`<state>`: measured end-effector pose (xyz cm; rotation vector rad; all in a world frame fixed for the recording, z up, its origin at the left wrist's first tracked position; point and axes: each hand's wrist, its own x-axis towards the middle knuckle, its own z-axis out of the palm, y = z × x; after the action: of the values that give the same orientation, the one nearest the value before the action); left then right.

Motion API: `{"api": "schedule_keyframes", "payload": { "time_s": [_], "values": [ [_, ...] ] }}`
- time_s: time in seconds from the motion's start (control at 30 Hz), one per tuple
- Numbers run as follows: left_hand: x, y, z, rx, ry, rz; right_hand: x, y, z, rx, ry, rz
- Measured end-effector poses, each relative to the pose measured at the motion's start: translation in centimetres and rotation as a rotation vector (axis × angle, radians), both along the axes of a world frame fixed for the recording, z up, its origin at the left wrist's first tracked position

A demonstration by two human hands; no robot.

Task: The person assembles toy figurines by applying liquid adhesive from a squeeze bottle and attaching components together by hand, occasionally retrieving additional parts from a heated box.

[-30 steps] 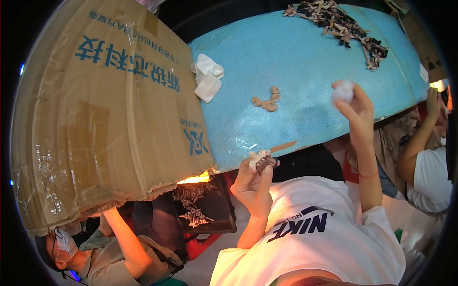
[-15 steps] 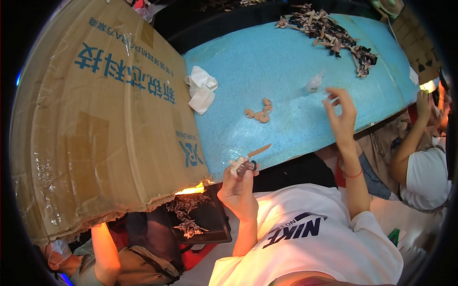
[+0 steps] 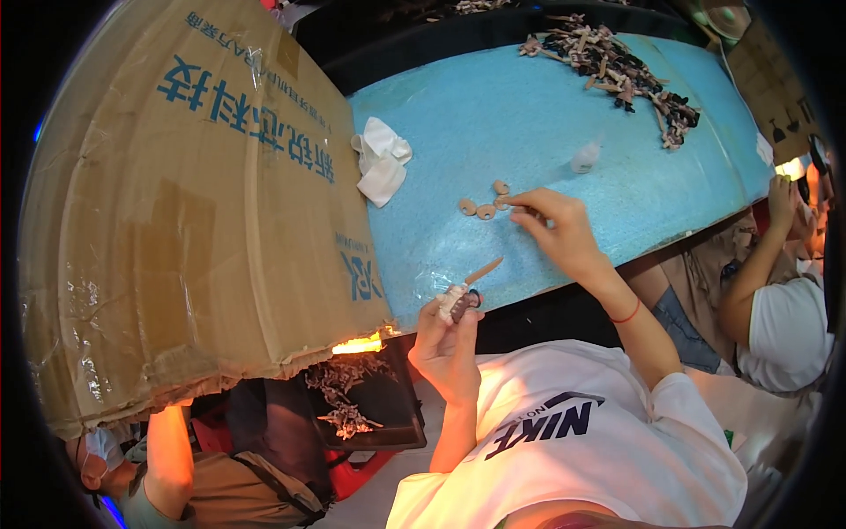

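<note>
My left hand [image 3: 448, 357] is closed around a small figurine [image 3: 459, 302] at the table's near edge. The figurine is cream and brownish-purple with a dark part, and a long tan blade-shaped piece [image 3: 484, 270] sticks out from it. Farther out, my right hand [image 3: 564, 236] reaches over the table, its thumb and forefinger pinching a small round tan piece [image 3: 501, 203]. Other round tan pieces [image 3: 486, 212] lie beside my fingertips. A small whitish translucent bottle [image 3: 585, 159] stands beyond my right hand.
A large cardboard box [image 3: 211, 220] walls off the left side. A crumpled white tissue [image 3: 382, 163] lies by it on the blue tabletop [image 3: 441, 115]. A pile of figurine parts [image 3: 608, 66] sits far right. Below left is a black tray [image 3: 397, 410] with parts; co-workers sit on both sides.
My right hand has moved left and nearer, from beside the bottle to the round tan pieces, its fingers closing on one. My left hand keeps its hold on the figurine, which has turned slightly.
</note>
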<state>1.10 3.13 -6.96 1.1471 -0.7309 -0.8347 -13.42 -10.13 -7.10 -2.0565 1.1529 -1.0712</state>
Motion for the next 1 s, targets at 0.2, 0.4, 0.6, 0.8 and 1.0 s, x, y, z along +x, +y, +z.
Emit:
{"api": "schedule_keyframes", "payload": {
  "time_s": [0.2, 0.4, 0.6, 0.8, 1.0],
  "values": [
    [-0.9, -0.3, -0.5, -0.113, -0.319, 0.082, -1.1, 3.9, 4.9, 0.733, -0.678, 0.124],
    [-1.2, -0.3, 0.3, -0.169, -0.497, 0.112, -0.5, 6.9, 6.5, 0.816, -0.842, 0.368],
    [-1.2, -0.3, 0.3, -0.273, -0.669, 0.158, 0.0, 7.3, 6.5, 0.901, -0.849, 0.325],
    [-1.0, -0.1, 0.3, -0.291, -0.702, 0.152, 0.1, 7.3, 5.8, 0.966, -0.847, 0.314],
    [-0.5, -0.3, 0.5, -0.309, -0.762, 0.154, 0.1, 7.2, 5.5, 1.026, -0.882, 0.327]
  ]
}}
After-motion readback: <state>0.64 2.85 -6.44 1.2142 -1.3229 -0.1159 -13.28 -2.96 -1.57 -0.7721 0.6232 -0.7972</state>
